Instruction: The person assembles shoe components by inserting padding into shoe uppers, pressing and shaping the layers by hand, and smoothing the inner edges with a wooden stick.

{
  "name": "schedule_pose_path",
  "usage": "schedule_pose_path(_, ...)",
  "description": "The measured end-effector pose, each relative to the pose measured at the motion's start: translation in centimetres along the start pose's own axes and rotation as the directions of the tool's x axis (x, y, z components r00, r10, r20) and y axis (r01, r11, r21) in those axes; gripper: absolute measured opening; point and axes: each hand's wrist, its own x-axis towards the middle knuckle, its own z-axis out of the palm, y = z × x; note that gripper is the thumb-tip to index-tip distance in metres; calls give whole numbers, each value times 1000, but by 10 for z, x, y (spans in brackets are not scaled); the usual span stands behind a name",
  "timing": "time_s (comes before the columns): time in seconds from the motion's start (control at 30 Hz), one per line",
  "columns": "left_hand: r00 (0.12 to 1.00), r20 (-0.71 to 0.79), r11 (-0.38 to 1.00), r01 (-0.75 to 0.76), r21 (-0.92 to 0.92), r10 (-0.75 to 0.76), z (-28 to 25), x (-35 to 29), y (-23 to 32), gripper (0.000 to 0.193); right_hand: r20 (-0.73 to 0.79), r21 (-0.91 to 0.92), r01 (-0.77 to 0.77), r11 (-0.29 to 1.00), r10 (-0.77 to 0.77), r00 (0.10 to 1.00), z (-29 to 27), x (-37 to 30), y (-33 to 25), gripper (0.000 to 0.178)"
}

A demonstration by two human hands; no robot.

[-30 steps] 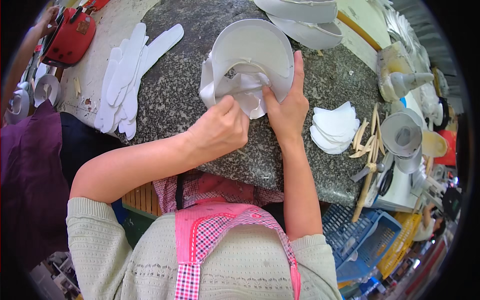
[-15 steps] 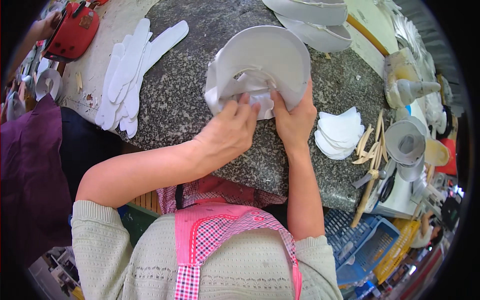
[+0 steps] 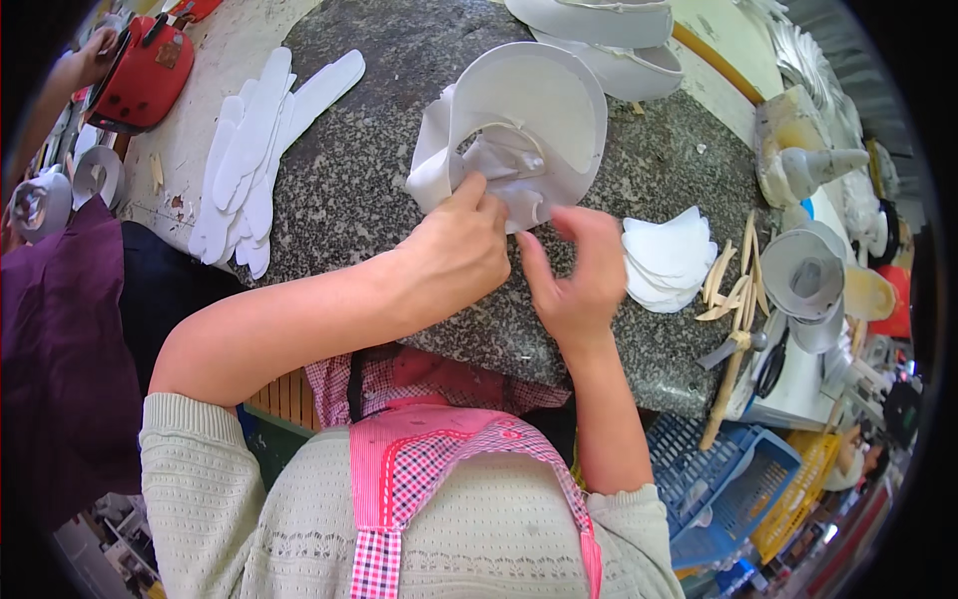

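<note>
I have the white curved piece (image 3: pixel 514 85) over the middle of the speckled stone tabletop (image 3: pixel 369 190), its wide rim toward the far edge and its crumpled lining toward the near edge. The left hand (image 3: pixel 454 245) is half curled, thumb and fingertips drawn together at the piece's near left side, seemingly pinching the lining (the knuckles block my view of the tips). The right hand (image 3: pixel 584 275) has thumb and forefinger spread at the near right side; whether they touch the piece I can't tell. Long white strips (image 3: pixel 244 150) straddle the tabletop's left edge, white rounded pads (image 3: pixel 667 260) lie toward its right edge, and a hammer (image 3: pixel 738 347) sits by the near right corner.
</note>
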Motion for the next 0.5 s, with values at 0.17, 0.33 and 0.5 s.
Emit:
schedule_pose_path(0.17,986,166,1000,-11,-24,15,-7,2,1,36,193,-314,-216,925,285,939,9,14,-1,21)
schedule_pose_path(0.33,978,207,999,-4,-40,12,-7,0,0,37,171,-274,60,960,-12,985,17,21,5,16)
schedule_pose_path(0.5,952,287,993,-117,26,105,-9,1,2,39,47,1,-217,976,217,975,24,6,16,15)
